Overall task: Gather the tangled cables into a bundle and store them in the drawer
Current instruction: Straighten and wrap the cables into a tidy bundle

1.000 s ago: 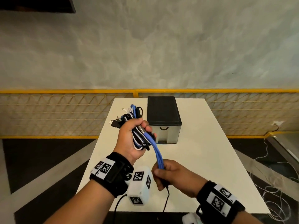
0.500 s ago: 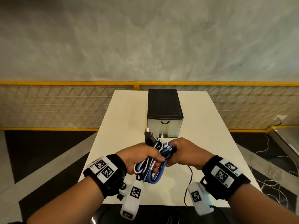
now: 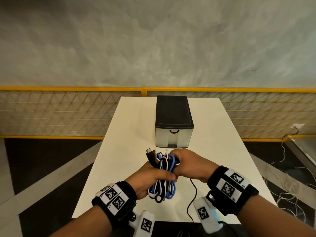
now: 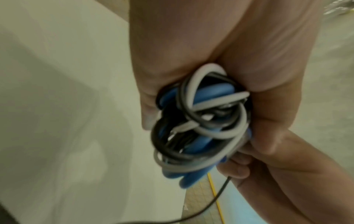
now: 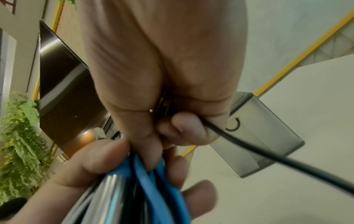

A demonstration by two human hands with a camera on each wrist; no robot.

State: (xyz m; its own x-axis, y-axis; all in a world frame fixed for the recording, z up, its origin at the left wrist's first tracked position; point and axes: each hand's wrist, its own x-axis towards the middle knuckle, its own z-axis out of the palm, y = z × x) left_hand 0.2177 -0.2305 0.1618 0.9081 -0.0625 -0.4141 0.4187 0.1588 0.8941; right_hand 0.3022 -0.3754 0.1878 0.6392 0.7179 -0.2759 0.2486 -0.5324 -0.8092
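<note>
- Head view, left hand (image 3: 150, 177): closed round the middle of the cable bundle (image 3: 162, 177), thumb across the front; held above the near half of the table (image 3: 119, 151), in front of the drawer unit (image 3: 173, 122).
- Head view, right hand (image 3: 189, 166): fingers curled on the upper right side of the same bundle, touching the left hand; just in front of the drawer unit's face.
- Head view, cable bundle: blue, white and black loops; plug ends stick up toward the drawer unit, loop ends hang below the left fist.
- Head view, black cable (image 3: 194, 194): one loose strand trails from the right hand down across the table to its near edge.
- Head view, drawer unit: black top, translucent front, dark handle; drawer closed; stands on the table's far half, centred. Bare tabletop lies to both sides of it and between it and the hands.
- Head view, yellow mesh fence (image 3: 68, 113): behind the drawer unit, past the table's far edge.
- Left wrist view, left hand (image 4: 191, 60): wrapped on the cable bundle (image 4: 201, 121), loops bulging out of the fist; right hand (image 4: 268, 159) fingers touch the bundle's far side. Picture blurred.
- Right wrist view, right hand (image 5: 162, 75): curled, black cable (image 5: 268, 153) leaving between its fingers; fingertips press blue strands of the cable bundle (image 5: 149, 189); left hand (image 5: 95, 166) grips beneath. Drawer unit (image 5: 264, 133) lies beyond, apart from the hands.
</note>
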